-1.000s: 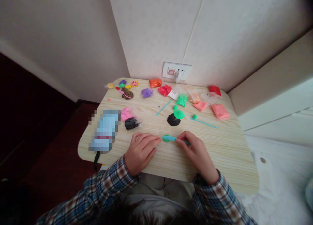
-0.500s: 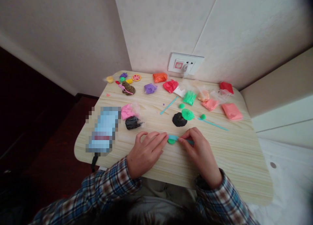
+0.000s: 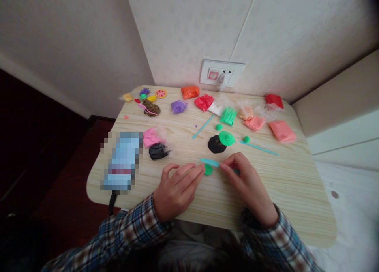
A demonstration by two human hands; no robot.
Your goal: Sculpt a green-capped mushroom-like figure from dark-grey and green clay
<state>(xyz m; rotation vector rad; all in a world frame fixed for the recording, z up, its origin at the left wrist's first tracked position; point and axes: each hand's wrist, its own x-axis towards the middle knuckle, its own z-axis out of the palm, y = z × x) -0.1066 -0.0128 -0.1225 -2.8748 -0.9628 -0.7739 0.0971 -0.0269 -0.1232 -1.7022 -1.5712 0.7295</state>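
My right hand [image 3: 244, 183] pinches a light-blue plastic clay knife [image 3: 210, 162], its flat blade pointing left just above a small flattened green clay disc [image 3: 208, 169]. My left hand [image 3: 179, 189] has its fingers stretched out, with the fingertips at the disc's left edge; whether they press on it I cannot tell. Beyond the hands, a larger green clay disc [image 3: 227, 138] overlaps a flat black clay round [image 3: 216, 144]. Two small green clay balls, one the near-right ball [image 3: 246, 139], lie close to these.
Two blue sticks, a left one [image 3: 203, 127] and a right one [image 3: 260, 148], lie on the table [image 3: 284, 193]. Bags of coloured clay, including a green bag [image 3: 229, 116] and a black bag [image 3: 158, 151], are spread about. A blurred-out phone-like device [image 3: 122, 159] lies left; a brown coiled clay piece [image 3: 151, 107] sits behind.
The clay knife has lifted off the small green disc and turned slightly, so more of the disc shows. My right hand has shifted a little right; my left hand stays beside the disc.
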